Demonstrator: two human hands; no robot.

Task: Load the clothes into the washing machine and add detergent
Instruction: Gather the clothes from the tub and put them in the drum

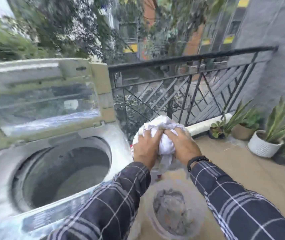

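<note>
Clothes (160, 134), bunched into a crumpled white bundle, hang in the air just beside the right rim of the washing machine (119, 146). They are not yet over its drum (72, 172), which looks bare under the raised lid (43, 94). Both hands clutch the bundle. The left hand (146, 148) curls its fingers over the near-left side and the right hand (183, 144) grips the right, knuckles almost meeting on top. A tail of cloth dangles beneath. I'd carry it left over the middle of the opening, tuck up that tail so it clears the rim, and release low. More grey laundry (173, 212) lies below the forearms.
</note>
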